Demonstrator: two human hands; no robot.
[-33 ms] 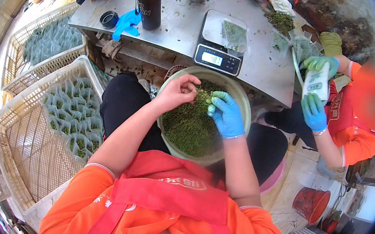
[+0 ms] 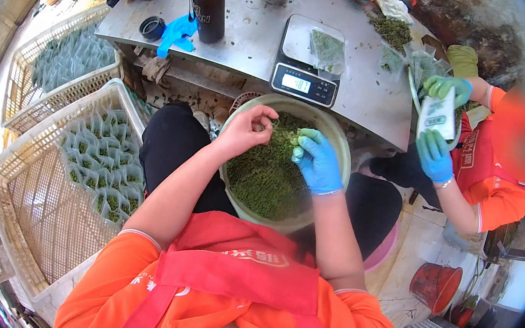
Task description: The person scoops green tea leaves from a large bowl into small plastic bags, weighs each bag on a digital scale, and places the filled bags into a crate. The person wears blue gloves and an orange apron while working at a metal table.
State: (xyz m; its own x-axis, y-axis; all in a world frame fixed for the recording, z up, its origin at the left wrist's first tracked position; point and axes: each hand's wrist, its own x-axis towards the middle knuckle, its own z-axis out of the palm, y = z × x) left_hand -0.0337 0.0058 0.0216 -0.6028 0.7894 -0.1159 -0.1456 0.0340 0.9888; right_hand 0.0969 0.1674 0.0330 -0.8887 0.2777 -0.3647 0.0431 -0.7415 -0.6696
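A round pale tub (image 2: 348, 150) stands between my knees, holding a heap of tiny green grains (image 2: 266, 184) that look like green peppercorns. Above the heap's far part is my left hand (image 2: 248, 134), bare, thumb and fingers curled together; whatever they may hold is too small to make out. Facing it, my right hand (image 2: 319, 165), in a blue glove with greenish fingertips, pinches a small green cluster (image 2: 294, 138). The two hands are slightly apart. Just beyond the tub, a digital scale (image 2: 308, 60) on the metal table carries a clear bag of green contents (image 2: 326, 50).
Left of me, a plastic crate (image 2: 36, 220) holds several filled clear bags (image 2: 104, 160); another crate (image 2: 18, 108) lies behind it. A dark bottle (image 2: 208, 4) and blue glove (image 2: 177, 35) rest on the table (image 2: 243, 55). At right, a gloved co-worker handles a white pack (image 2: 438, 117).
My left hand has shifted very slightly left, widening the gap to my right hand. The co-worker's white pack has moved a little to the left and tilted.
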